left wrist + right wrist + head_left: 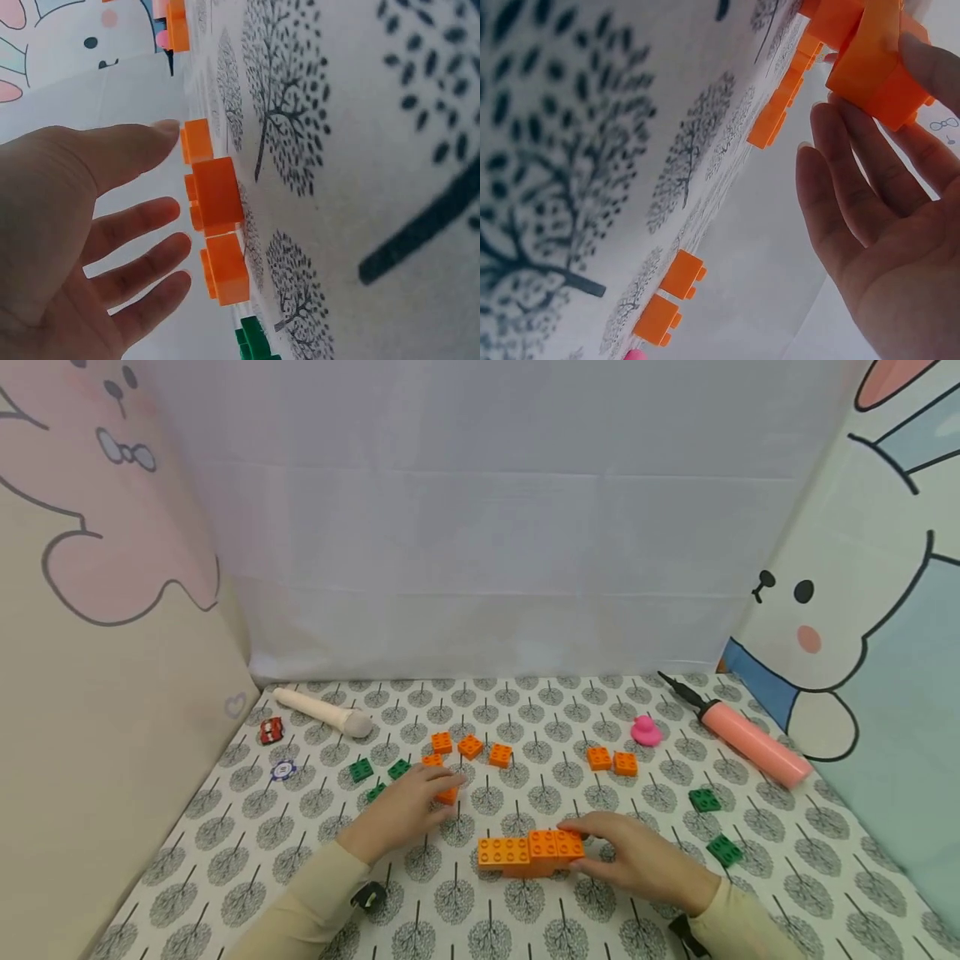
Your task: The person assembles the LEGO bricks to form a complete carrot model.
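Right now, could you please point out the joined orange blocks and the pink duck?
Joined orange blocks (542, 845): head view, on the middle block's studded top.
Pink duck (647, 735): head view, on its body.

Left hand (401, 811) partly hides an orange brick (447, 797); the disc (283, 770) seems illegible.

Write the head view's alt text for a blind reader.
A person's right hand grips joined orange toy bricks on a tree-print cloth; the left hand is beside loose orange bricks. Green bricks, a pink toy duck, a red toy car and a pink pump lie around.
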A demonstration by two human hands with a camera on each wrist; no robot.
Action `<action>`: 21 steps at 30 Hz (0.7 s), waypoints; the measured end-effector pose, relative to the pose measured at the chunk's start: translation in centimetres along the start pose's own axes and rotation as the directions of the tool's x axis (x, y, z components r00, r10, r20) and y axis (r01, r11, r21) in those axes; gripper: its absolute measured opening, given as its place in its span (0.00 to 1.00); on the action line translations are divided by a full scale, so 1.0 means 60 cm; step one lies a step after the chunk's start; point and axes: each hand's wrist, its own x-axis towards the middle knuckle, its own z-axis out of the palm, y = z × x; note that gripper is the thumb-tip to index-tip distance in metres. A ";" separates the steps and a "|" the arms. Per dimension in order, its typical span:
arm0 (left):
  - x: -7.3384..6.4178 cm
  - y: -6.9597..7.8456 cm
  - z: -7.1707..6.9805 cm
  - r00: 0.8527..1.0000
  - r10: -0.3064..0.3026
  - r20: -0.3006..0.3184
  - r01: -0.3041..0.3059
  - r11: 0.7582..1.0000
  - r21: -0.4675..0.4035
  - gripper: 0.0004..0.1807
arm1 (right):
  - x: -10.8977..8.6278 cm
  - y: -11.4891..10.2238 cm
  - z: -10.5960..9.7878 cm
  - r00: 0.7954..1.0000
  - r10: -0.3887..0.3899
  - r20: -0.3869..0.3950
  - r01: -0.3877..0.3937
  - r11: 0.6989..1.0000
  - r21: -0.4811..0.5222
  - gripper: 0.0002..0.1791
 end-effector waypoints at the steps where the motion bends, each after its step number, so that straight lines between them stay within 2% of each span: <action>1: 0.001 -0.003 0.001 1.000 -0.012 0.007 0.012 1.000 0.006 0.28 | 0.000 0.000 0.000 1.000 0.003 0.002 -0.003 1.000 0.001 0.30; 9: 0.007 -0.012 0.006 0.998 -0.059 0.019 0.059 0.998 0.032 0.29 | 0.001 0.001 0.000 1.000 0.004 0.004 -0.004 1.000 0.002 0.30; 16: 0.010 -0.015 0.007 0.999 -0.053 -0.007 0.053 0.999 0.003 0.23 | 0.002 0.003 0.002 1.000 -0.007 -0.007 0.007 1.000 -0.009 0.29; 21: 0.012 -0.016 0.008 0.996 -0.090 0.003 0.090 0.996 -0.028 0.22 | 0.000 0.004 0.003 1.000 -0.001 -0.005 0.001 1.000 -0.005 0.29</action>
